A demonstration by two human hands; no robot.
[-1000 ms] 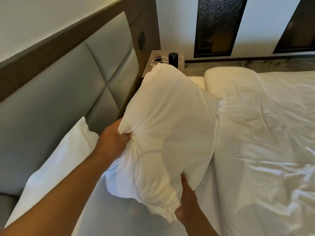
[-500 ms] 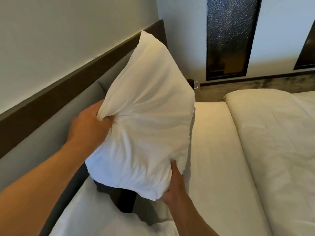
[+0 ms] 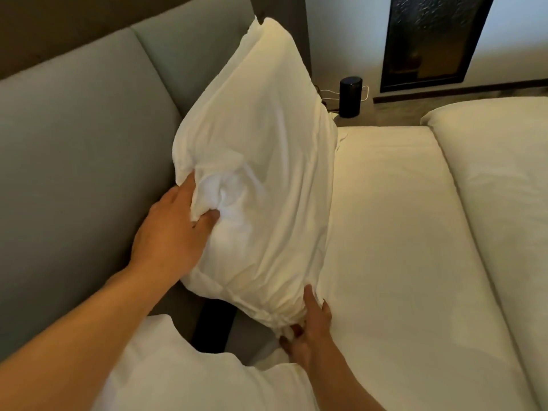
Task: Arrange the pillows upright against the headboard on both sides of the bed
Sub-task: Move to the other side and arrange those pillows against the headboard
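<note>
A white pillow (image 3: 261, 161) stands tilted on its long edge, leaning toward the grey padded headboard (image 3: 77, 137). My left hand (image 3: 172, 229) grips a bunch of its cover on the near upper side. My right hand (image 3: 308, 330) pinches the lower near corner, down at the mattress. A second white pillow (image 3: 184, 372) lies at the bottom of the view, close to me, beside the headboard.
The bare white sheet (image 3: 394, 232) stretches to the right of the pillow. A folded-back white duvet (image 3: 504, 179) covers the right side. A black cylinder (image 3: 350, 96) with cables stands on the bedside table past the far end of the headboard.
The pillow has come down from mid-air and swung against the headboard, its lower edge now at the mattress. Both hands kept their hold and moved down with it.
</note>
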